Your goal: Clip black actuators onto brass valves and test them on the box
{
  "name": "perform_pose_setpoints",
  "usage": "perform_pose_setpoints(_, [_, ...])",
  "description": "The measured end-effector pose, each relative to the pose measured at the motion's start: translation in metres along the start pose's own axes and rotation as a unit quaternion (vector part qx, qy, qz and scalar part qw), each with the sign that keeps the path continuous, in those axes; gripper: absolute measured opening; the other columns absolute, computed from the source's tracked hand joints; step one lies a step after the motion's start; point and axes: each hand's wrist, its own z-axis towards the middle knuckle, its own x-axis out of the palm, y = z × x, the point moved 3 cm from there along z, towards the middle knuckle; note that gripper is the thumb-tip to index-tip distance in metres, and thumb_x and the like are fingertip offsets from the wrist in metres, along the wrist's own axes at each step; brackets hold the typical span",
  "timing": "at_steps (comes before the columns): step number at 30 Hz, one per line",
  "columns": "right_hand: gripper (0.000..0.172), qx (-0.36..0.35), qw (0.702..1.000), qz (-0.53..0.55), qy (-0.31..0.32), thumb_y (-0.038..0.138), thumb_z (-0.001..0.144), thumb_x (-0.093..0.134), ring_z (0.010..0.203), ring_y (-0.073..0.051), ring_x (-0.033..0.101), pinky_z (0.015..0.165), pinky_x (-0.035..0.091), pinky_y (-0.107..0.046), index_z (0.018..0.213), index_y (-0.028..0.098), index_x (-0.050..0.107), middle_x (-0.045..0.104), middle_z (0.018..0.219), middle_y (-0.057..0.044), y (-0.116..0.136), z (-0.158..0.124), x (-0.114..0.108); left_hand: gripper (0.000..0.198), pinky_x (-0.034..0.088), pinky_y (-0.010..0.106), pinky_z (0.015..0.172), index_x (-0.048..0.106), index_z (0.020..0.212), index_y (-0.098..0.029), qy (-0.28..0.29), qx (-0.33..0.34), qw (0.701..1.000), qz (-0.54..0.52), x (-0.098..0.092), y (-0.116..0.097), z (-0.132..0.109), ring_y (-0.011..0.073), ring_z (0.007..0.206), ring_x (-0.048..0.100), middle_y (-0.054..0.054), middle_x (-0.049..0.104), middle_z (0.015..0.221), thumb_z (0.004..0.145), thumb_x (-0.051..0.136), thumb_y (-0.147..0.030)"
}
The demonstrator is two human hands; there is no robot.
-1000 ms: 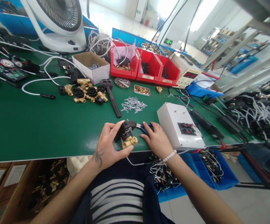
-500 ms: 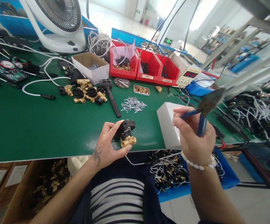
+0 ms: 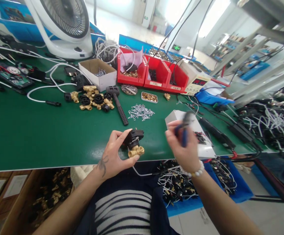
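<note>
My left hand (image 3: 116, 153) grips a black-and-brass valve assembly (image 3: 135, 143) at the front edge of the green table, thumb under the brass fitting and fingers along the black housing. A thin white cable hangs below it. In my right hand (image 3: 184, 150) is a pair of blue-handled pliers (image 3: 184, 132), smeared by motion, over the near side of a white box (image 3: 207, 150). The pliers are apart from the valve. Beyond my left hand lie a pile of silver wire clips (image 3: 141, 112) and a black hammer (image 3: 119, 106).
Brass fittings (image 3: 89, 106) with black caps lie left of the hammer. Behind stand a small tin of brass parts (image 3: 149, 97), red bins (image 3: 156, 76), an open carton (image 3: 102, 80) and a white fan (image 3: 68, 49). A blue crate (image 3: 181, 206) of cabled assemblies sits below the table edge.
My right hand has swung left and inward with the pliers, uncovering more of the white box. My left hand keeps the valve assembly in nearly the same place.
</note>
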Motion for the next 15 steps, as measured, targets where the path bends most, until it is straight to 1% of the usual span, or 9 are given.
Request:
perform_pose_setpoints(3, [0.021, -0.037, 0.986, -0.030, 0.160, 0.022, 0.088, 0.057, 0.065, -0.016, 0.055, 0.060, 0.048, -0.029, 0.109, 0.022, 0.062, 0.059, 0.077, -0.001, 0.001, 0.001, 0.012, 0.069, 0.056, 0.036, 0.089, 0.050, 0.141, -0.023, 0.006, 0.001, 1.000, -0.001, 0.000, -0.001, 0.001, 0.0201, 0.099, 0.055, 0.005, 0.049, 0.108, 0.077, 0.071, -0.036])
perform_pose_setpoints(4, [0.018, -0.036, 0.991, -0.025, 0.129, 0.022, 0.089, 0.057, 0.066, -0.016, 0.056, 0.061, 0.048, -0.029, 0.106, 0.022, 0.063, 0.059, 0.079, -0.001, 0.001, 0.003, 0.010, 0.068, 0.056, 0.035, 0.089, 0.050, 0.141, -0.023, 0.008, 0.004, 1.000, -0.001, -0.001, -0.001, 0.001, 0.0199, 0.098, 0.055, 0.005, 0.049, 0.108, 0.077, 0.070, -0.035])
perform_pose_setpoints(6, [0.014, -0.030, 0.999, 0.011, -0.043, 0.023, 0.092, 0.056, 0.069, -0.015, 0.057, 0.064, 0.048, -0.029, 0.105, 0.023, 0.060, 0.058, 0.083, -0.002, 0.001, 0.006, -0.001, 0.068, 0.055, 0.035, 0.090, 0.050, 0.142, -0.023, 0.008, 0.011, 1.000, -0.002, -0.001, -0.001, 0.001, 0.0199, 0.100, 0.055, 0.005, 0.049, 0.109, 0.078, 0.070, -0.035])
perform_pose_setpoints(8, [0.014, -0.035, 0.977, 0.048, -0.203, 0.024, 0.095, 0.052, 0.066, -0.014, 0.054, 0.062, 0.047, -0.029, 0.109, 0.025, 0.055, 0.055, 0.084, -0.001, 0.000, 0.004, -0.008, 0.068, 0.055, 0.036, 0.092, 0.050, 0.142, -0.024, 0.005, 0.014, 1.000, -0.003, -0.001, -0.001, 0.001, 0.0202, 0.101, 0.055, 0.005, 0.049, 0.111, 0.079, 0.070, -0.035])
perform_pose_setpoints(9, [0.015, -0.045, 0.974, 0.052, -0.216, 0.023, 0.095, 0.050, 0.064, -0.014, 0.053, 0.061, 0.047, -0.029, 0.110, 0.025, 0.053, 0.054, 0.083, -0.001, 0.000, 0.003, -0.007, 0.067, 0.055, 0.036, 0.092, 0.050, 0.142, -0.024, 0.007, 0.012, 1.000, -0.004, -0.002, -0.001, 0.001, 0.0204, 0.102, 0.055, 0.005, 0.049, 0.111, 0.078, 0.070, -0.035])
perform_pose_setpoints(10, [0.018, -0.056, 0.983, 0.038, -0.172, 0.023, 0.095, 0.050, 0.063, -0.014, 0.052, 0.059, 0.046, -0.028, 0.112, 0.025, 0.053, 0.053, 0.082, 0.000, 0.000, 0.004, -0.004, 0.067, 0.055, 0.036, 0.093, 0.050, 0.141, -0.024, 0.010, 0.008, 1.000, -0.004, -0.001, -0.001, 0.002, 0.0205, 0.102, 0.055, 0.005, 0.049, 0.111, 0.078, 0.070, -0.035])
perform_pose_setpoints(13, [0.020, -0.083, 0.989, -0.051, 0.114, 0.021, 0.091, 0.053, 0.066, -0.016, 0.057, 0.060, 0.047, -0.030, 0.109, 0.023, 0.059, 0.058, 0.081, -0.002, 0.002, 0.005, 0.011, 0.069, 0.056, 0.037, 0.092, 0.050, 0.141, -0.023, 0.018, -0.007, 1.000, -0.006, -0.001, 0.000, 0.002, 0.0207, 0.101, 0.056, 0.005, 0.049, 0.109, 0.077, 0.071, -0.035])
perform_pose_setpoints(14, [0.019, -0.087, 0.982, -0.068, 0.155, 0.021, 0.090, 0.054, 0.070, -0.017, 0.059, 0.063, 0.049, -0.031, 0.108, 0.023, 0.061, 0.060, 0.083, -0.003, 0.002, 0.005, 0.011, 0.069, 0.056, 0.037, 0.092, 0.050, 0.141, -0.023, 0.018, -0.007, 1.000, -0.008, -0.001, 0.000, 0.002, 0.0207, 0.101, 0.056, 0.005, 0.049, 0.109, 0.076, 0.071, -0.035])
perform_pose_setpoints(15, [0.017, -0.084, 0.986, -0.067, 0.131, 0.022, 0.091, 0.055, 0.073, -0.018, 0.060, 0.066, 0.050, -0.032, 0.107, 0.023, 0.061, 0.062, 0.085, -0.004, 0.003, 0.007, 0.007, 0.069, 0.056, 0.037, 0.092, 0.050, 0.141, -0.023, 0.017, -0.005, 1.000, -0.011, -0.001, 0.000, 0.002, 0.0207, 0.101, 0.056, 0.005, 0.049, 0.109, 0.076, 0.071, -0.035])
